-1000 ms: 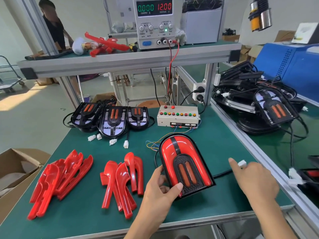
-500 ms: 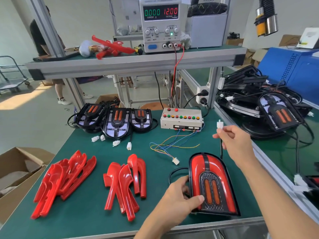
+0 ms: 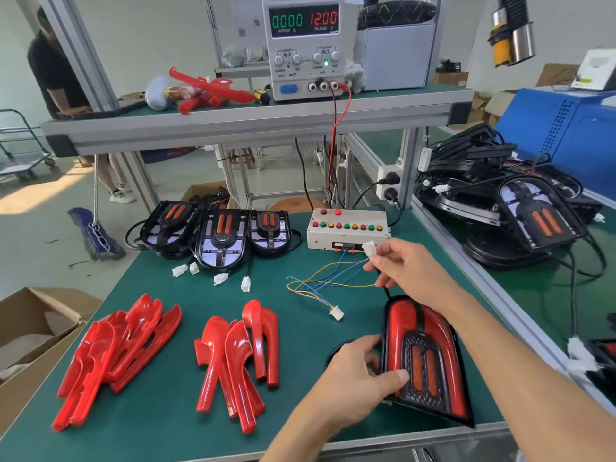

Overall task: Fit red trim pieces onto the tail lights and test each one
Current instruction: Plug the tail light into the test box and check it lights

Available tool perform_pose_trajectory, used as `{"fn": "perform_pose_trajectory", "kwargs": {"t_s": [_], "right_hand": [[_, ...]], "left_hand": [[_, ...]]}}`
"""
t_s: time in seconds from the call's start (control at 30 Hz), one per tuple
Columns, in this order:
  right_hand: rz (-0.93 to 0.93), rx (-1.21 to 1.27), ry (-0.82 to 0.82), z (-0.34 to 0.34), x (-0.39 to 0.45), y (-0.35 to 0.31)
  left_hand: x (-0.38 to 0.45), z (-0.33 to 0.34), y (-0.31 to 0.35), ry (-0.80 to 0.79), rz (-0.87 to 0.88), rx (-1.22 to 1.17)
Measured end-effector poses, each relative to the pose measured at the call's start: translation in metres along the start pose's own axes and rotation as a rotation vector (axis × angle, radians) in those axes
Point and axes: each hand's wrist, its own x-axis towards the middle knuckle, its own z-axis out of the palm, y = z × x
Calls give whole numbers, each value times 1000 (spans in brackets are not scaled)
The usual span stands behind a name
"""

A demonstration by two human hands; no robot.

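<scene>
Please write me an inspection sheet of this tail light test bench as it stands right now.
Surface: green mat on the bench, metal edge at the front.
Job's things: trimmed tail light at front right; two heaps of red trim pieces; three untrimmed tail lights at the back; test box.
Clutter: red parts on the upper shelf; cardboard box at left.
Hands: left hand grips the trimmed light's left edge; right hand pinches a white connector.
Cables: coloured test leads end in a loose plug.
Surroundings: power supply reads 0.000 and 12.00; more tail lights piled at right; a person and a broom behind.
</scene>
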Motion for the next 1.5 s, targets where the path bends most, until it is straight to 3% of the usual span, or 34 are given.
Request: {"fn": "perform_pose_trajectory", "kwargs": {"t_s": [0.2,0.4,0.53,0.6,0.77,1.03,1.17,1.3,1.4,1.5], "right_hand": [[-58,133,-35,19,-2,-20],[-68,46,52,26,-6,-14],[-52,68,96,31,-8,-6],[-56,57,91,34,-8,-5],[-73,25,71,41,-4,-6],[-85,-125,40,42,2,-1],[-119,-300,-1,46,4,-1],[-128,-427,-56,53,4,-4],[-124,-509,-60,56,3,-9],[-115,-644,-74,56,3,-12]], "left_hand": [[16,9,6,89,-86,-27],[5,2,12,234,-59,272],[16,-21,11,552,3,246],[29,-38,11,668,-80,274],[63,-53,11,616,-303,282],[82,-58,14,643,-356,-337],[81,-74,24,586,-392,-768],[79,-80,34,481,-409,-1005],[77,-81,35,488,-382,-1217],[76,-82,31,508,-370,-1269]]}}
